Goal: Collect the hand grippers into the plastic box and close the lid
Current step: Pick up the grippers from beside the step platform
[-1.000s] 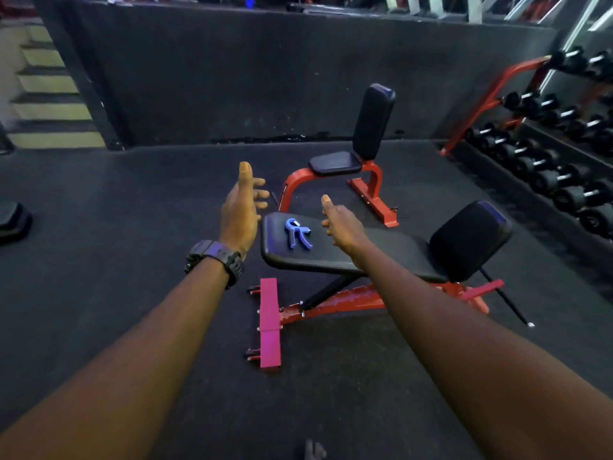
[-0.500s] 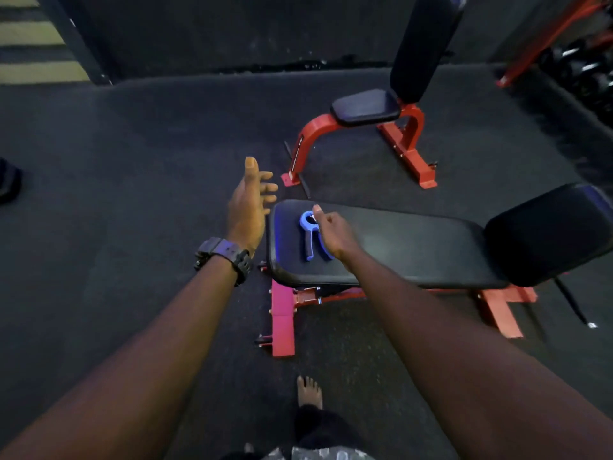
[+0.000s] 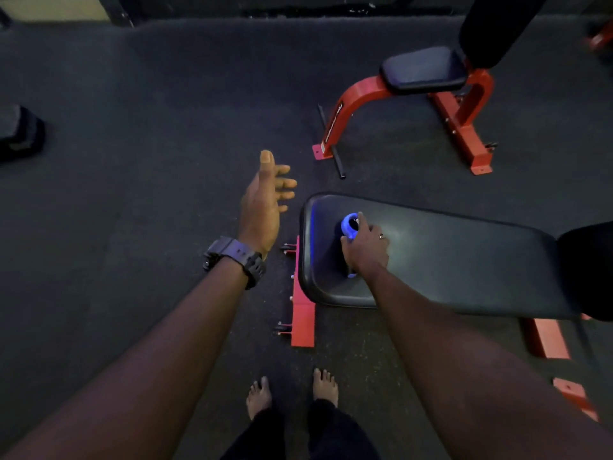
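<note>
Bare feet point(image 3: 292, 391) on the dark floor point(image 3: 132, 194). Right hand point(image 3: 366, 249) wrapped around blue hand grippers point(image 3: 350, 225) on the black bench pad point(image 3: 447, 257). Left hand point(image 3: 263, 202) spread wide, holding nothing. Red seat point(image 3: 424, 73) farther back.

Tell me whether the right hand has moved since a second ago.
Yes. The right hand came down onto the bench pad, where it now grips the blue hand gripper; earlier it hovered above.

White lettering running along the curved leg of the red seat frame point(image 3: 335, 124), too small and blurred to read, possibly a brand name, no other legible text, labels or numbers
</note>
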